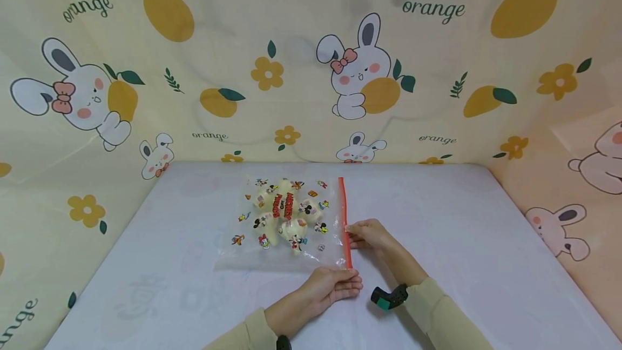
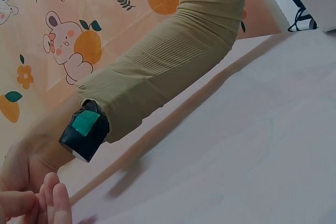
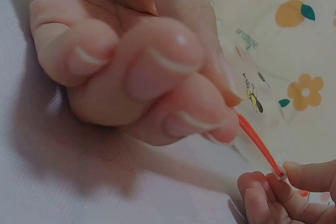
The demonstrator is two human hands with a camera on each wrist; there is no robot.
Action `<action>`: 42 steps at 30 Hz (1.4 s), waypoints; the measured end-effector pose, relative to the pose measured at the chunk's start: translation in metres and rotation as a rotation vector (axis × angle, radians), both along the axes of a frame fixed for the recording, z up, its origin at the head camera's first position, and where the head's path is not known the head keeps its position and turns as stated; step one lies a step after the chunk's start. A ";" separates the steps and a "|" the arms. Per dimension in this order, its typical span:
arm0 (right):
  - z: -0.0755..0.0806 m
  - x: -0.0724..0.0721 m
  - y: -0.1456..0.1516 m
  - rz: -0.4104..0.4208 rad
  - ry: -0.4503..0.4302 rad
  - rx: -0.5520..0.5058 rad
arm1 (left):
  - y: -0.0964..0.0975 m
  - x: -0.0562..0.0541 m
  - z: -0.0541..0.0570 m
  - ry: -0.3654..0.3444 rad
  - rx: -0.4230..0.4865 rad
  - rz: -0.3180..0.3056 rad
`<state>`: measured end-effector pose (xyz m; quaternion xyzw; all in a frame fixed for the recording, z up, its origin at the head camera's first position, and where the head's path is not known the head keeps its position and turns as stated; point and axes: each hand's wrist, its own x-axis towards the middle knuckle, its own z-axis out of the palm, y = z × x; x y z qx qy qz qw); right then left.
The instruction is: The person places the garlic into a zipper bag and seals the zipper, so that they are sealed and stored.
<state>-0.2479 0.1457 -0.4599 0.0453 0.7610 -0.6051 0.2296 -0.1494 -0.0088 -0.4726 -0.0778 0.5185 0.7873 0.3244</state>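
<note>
A clear zip bag [image 1: 228, 255] with cartoon prints and a red zip strip [image 1: 344, 204] along its right side lies on the white table. Pale, rounded toy-like pieces [image 1: 293, 228] show through the plastic. My left hand [image 1: 324, 291] pinches the near end of the strip between thumb and fingers. Farther up the same edge, my right hand [image 1: 376, 239] pinches the strip too. In the right wrist view the red strip [image 3: 260, 145] runs taut between my right hand [image 3: 136, 72] and my left hand [image 3: 289, 195]. The left wrist view shows my left fingertips [image 2: 50, 200] only at its lower corner.
A white-covered table [image 1: 160, 242] spans the workspace. Behind and at both sides hangs a cream cloth [image 1: 296, 31] printed with rabbits and oranges. A black strap device with a green patch [image 1: 389, 298] sits on my right wrist.
</note>
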 end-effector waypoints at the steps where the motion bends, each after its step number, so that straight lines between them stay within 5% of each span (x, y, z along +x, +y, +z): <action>1: 0.000 0.000 0.000 -0.003 0.000 0.002 | 0.000 0.000 0.000 0.000 -0.002 0.003; 34: -0.001 -0.013 -0.002 -0.102 -0.022 -0.016 | 0.000 0.001 -0.002 0.036 0.011 -0.004; 42: 0.003 -0.006 0.002 -0.039 -0.035 0.004 | 0.000 0.001 -0.002 0.038 -0.003 -0.007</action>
